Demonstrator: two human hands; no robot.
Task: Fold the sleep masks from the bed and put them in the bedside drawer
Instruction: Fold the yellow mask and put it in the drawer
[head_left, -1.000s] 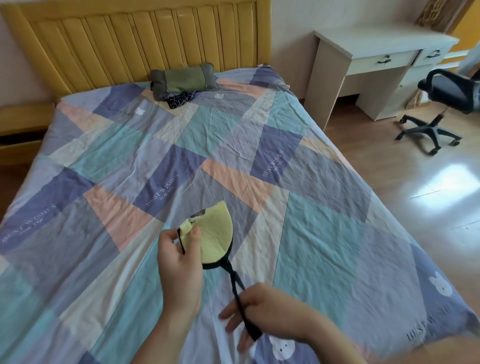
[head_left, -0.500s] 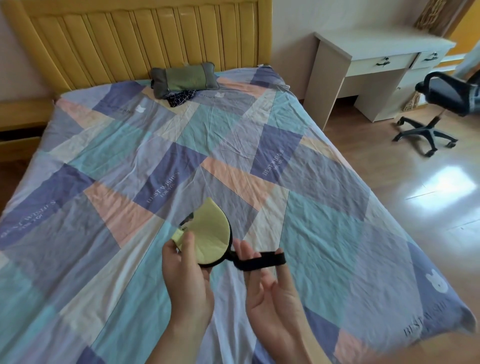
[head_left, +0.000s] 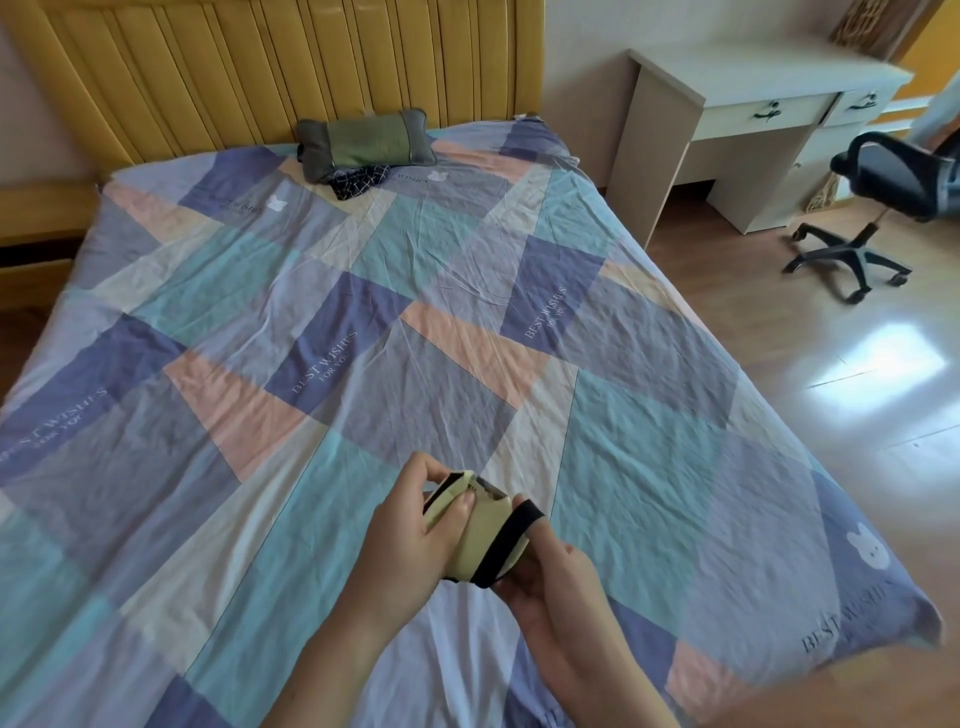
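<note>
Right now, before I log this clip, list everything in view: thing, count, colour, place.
sleep mask: 1, pale yellow with black strap, folded, held above the near end of the bed
bed cover: 1, patchwork of blue, teal, peach and grey, spread over the bed
headboard: 1, yellow wood, far end of the bed
pillow: 1, small, green-grey, by the headboard
dark checked cloth: 1, navy, in front of the pillow, kind unclear
desk: 1, white with drawers, right of the bed
office chair: 1, black, by the desk
left hand: grips the mask
right hand: holds mask and strap
</note>
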